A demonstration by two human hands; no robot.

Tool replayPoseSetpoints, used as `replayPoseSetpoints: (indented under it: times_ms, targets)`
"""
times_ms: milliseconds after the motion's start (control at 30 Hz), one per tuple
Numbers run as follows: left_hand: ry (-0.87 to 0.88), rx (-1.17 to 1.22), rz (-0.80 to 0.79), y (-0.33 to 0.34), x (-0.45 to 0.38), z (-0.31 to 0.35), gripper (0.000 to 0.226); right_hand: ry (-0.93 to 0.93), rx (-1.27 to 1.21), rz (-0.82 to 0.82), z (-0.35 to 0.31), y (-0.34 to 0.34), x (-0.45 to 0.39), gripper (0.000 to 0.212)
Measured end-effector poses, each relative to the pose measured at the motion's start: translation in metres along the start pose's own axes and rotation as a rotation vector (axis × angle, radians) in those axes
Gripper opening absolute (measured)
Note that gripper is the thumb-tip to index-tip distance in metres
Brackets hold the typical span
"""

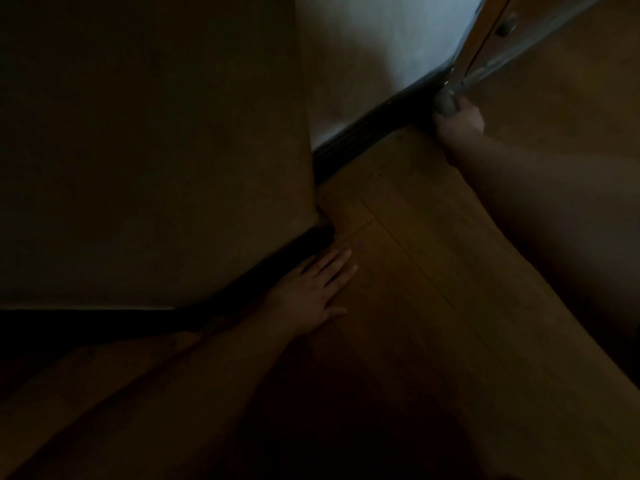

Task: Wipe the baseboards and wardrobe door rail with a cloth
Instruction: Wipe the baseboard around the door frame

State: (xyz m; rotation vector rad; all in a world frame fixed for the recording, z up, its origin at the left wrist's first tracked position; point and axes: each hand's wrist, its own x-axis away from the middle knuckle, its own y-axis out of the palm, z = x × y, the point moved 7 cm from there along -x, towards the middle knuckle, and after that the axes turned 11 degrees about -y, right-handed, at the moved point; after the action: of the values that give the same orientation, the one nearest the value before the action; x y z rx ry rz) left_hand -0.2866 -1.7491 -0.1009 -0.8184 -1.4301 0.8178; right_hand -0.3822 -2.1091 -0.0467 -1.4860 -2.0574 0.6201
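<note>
Pretty dark shot. Closest in, the left hand [311, 289] is lying flat on the wooden floor [415, 271], fingers straight and spread a bit, right beside the dark baseboard [363, 133] where it's wrapping around the wall corner [311, 188]. Further out, the right hand [459, 121] is reaching to the far end of that baseboard, fingers curled around a small grey cloth [445, 102] that's bunched into a wad. The cloth is looking like it's pressing against the bottom of the wardrobe door [485, 32] edge, though it's blurry there.
</note>
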Motion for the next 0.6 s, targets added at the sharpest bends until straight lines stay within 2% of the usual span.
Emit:
replayPoseSetpoints:
  times_ms: [200, 433, 600]
  targets:
    - [0.005, 0.019, -0.003, -0.002, 0.0, 0.0, 0.073, -0.069, -0.01, -0.079, -0.011, 0.017, 0.039, 0.055]
    - [-0.008, -0.046, 0.004, -0.001, -0.001, 0.0, 0.073, -0.171, -0.068, -0.237, -0.04, 0.077, 0.123, 0.055]
    - [-0.013, -0.051, -0.02, -0.002, -0.001, -0.001, 0.072, -0.258, -0.008, -0.449, -0.055, 0.108, 0.153, 0.053]
